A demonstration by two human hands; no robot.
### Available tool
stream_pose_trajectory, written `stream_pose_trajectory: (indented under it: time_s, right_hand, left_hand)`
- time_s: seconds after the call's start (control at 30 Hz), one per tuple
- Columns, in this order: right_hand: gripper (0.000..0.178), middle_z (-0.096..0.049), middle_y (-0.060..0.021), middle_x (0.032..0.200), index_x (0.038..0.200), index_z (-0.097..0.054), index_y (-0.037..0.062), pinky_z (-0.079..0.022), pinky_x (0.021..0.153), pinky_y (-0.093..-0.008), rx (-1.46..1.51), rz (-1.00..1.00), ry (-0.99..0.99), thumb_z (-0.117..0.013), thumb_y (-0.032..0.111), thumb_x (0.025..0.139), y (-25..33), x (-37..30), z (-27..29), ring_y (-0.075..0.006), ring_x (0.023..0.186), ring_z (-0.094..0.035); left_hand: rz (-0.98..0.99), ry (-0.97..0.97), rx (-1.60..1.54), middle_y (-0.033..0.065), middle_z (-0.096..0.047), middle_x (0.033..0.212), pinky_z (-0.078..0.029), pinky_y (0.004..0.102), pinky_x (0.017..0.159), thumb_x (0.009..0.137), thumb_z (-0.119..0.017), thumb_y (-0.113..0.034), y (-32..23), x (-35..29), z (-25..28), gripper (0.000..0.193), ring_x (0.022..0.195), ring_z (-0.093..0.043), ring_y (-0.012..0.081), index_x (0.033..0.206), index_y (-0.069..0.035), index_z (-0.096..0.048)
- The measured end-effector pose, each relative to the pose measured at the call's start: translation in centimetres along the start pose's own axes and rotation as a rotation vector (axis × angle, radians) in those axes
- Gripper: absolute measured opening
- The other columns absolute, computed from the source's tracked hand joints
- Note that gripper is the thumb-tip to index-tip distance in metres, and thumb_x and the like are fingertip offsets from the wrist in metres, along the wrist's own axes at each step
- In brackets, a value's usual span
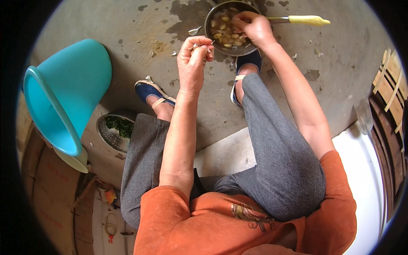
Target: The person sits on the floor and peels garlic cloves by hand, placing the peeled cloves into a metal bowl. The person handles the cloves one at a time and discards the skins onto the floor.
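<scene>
Two hands busy over a metal pan (211, 37) on the concrete floor (340, 55), just past the person's sandalled feet. Pan holds pale peeled garlic cloves (225, 32) in water; its yellow handle (307, 20) sticks out to the right.

Left hand (192, 59): fingers pinched together on a small clove (199, 46) near the pan's left rim. Looks mid-peel, though skin vs. bare clove is too small to tell. Right hand (254, 26): reached into the pan, fingertips curled down among the cloves; whether it grips one, can't tell.

Papery skin scraps (194, 30) lie on the floor left of the pan.

Step, as I read it: peeling, one clove at a time, peeled ones going in the pan. Next move calls for a fine fingertip pinch to strip the skin, then a short drop over the rim.

Off to the person's left: tipped turquoise basin (63, 89), metal colander (112, 134) with greens. Not in play.
</scene>
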State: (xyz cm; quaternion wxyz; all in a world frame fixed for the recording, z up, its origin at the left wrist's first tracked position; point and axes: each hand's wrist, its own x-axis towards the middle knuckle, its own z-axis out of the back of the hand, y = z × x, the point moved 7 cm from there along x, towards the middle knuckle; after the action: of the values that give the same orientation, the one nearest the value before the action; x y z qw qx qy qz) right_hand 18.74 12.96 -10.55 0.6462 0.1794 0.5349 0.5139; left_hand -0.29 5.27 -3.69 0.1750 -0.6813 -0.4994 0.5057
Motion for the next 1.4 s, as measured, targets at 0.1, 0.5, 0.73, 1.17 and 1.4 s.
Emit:
stream_pose_trajectory:
  time_s: [0.1, 0.5, 0.73, 1.17, 1.4]
  right_hand:
    - [0.024, -0.067, -0.0059, 0.09, 0.102, -0.064, -0.0019, -0.049, 0.057, -0.0167, 0.733, -0.268, 0.182, -0.064, 0.018, 0.088, 1.5, -4.0, 0.4, -0.0071, 0.072, -0.062]
    - [0.016, -0.064, -0.0033, 0.086, 0.103, -0.059, 0.0024, -0.054, 0.064, -0.0192, 1.154, -0.362, 0.503, -0.062, 0.011, 0.089, 3.9, -7.8, -1.3, -0.0075, 0.07, -0.062]
    - [0.011, -0.062, -0.0001, 0.081, 0.094, -0.06, 0.0046, -0.053, 0.062, -0.018, 0.984, -0.315, 0.556, -0.064, 0.012, 0.088, 4.4, -7.4, -1.2, -0.0051, 0.068, -0.06]
    - [0.017, -0.062, -0.0016, 0.086, 0.105, -0.06, 0.0041, -0.053, 0.06, -0.0212, 0.836, -0.255, 0.262, -0.06, 0.014, 0.091, 4.3, -8.2, -1.5, -0.0069, 0.067, -0.061]
    - [0.019, -0.063, -0.0025, 0.089, 0.107, -0.06, 0.0039, -0.053, 0.065, -0.0216, 0.65, 0.157, 0.076, -0.061, 0.013, 0.09, 7.1, -9.2, -0.7, -0.0093, 0.074, -0.062]
  left_hand:
    - [0.081, 0.014, 0.092, 0.0011, -0.062, 0.08, -0.046, 0.0213, 0.062, 0.089, -0.058, -0.008, 0.8, 0.1, -0.5, 0.008, 0.066, -0.054, 0.0067, 0.096, -0.005, -0.061]
    - [0.068, 0.175, 0.109, 0.003, -0.066, 0.08, -0.049, 0.0211, 0.064, 0.084, -0.069, -0.008, -0.5, -0.2, -4.0, 0.013, 0.07, -0.06, 0.0077, 0.094, -0.001, -0.065]
    - [0.095, 0.174, 0.197, 0.0041, -0.067, 0.08, -0.052, 0.0218, 0.064, 0.084, -0.068, -0.008, -1.0, -0.6, -4.2, 0.012, 0.071, -0.063, 0.0089, 0.092, 0.001, -0.065]
    - [0.062, 0.062, 0.37, 0.0024, -0.062, 0.073, -0.046, 0.0214, 0.057, 0.086, -0.063, -0.014, 0.5, 0.1, -3.1, 0.015, 0.063, -0.056, 0.0076, 0.089, 0.001, -0.061]
    - [0.156, 0.078, 0.044, 0.0014, -0.059, 0.075, -0.043, 0.021, 0.058, 0.089, -0.059, -0.013, 0.6, 0.4, -4.0, 0.014, 0.063, -0.052, 0.0073, 0.092, 0.0, -0.058]
